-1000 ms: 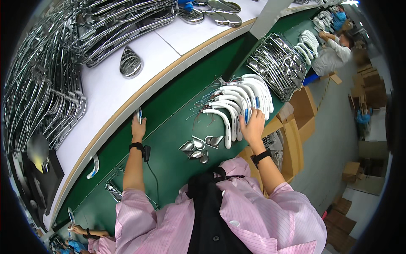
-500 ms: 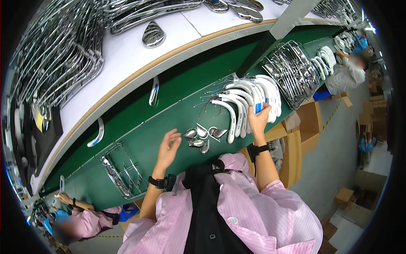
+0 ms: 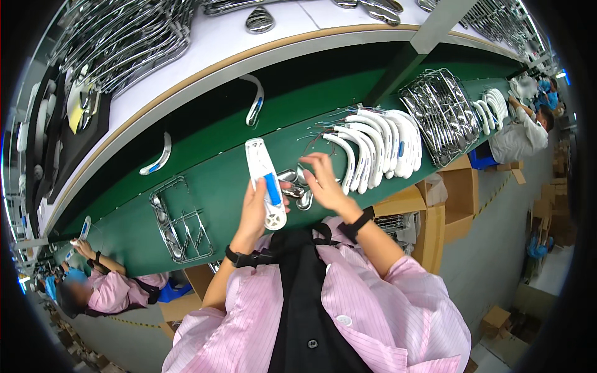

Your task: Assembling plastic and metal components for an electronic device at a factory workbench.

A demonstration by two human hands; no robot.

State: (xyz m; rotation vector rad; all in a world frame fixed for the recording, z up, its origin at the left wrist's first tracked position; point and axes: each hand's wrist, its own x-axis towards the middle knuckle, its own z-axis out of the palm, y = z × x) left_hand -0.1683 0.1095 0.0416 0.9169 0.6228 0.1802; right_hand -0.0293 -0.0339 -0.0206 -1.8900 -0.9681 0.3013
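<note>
My left hand [image 3: 252, 210] is closed round a long white plastic handle piece [image 3: 258, 160] with a blue strip along it, held up over the green bench. Just right of it, my right hand [image 3: 328, 186] hovers with its fingers apart and nothing visible in them. Beneath and between my hands lie several shiny chrome teardrop-shaped caps [image 3: 305, 200], partly covered by my fingers. On the right, a row of curved white handle pieces [image 3: 364, 152] lies packed side by side, thin wires coming out of their far ends.
A wire rack [image 3: 202, 235] with chrome parts lies at left, a fuller wire rack [image 3: 435, 115] at right. Two curved white pieces [image 3: 254, 102] [image 3: 163, 155] lie toward the back. A shelf [image 3: 280, 46] with chrome parts overhangs the bench. Cardboard boxes [image 3: 457, 193] stand below; co-workers sit either side.
My left hand now holds a white handle piece in front of me. My right hand has left the row of white pieces and moved left to the chrome caps. The view has shifted slightly.
</note>
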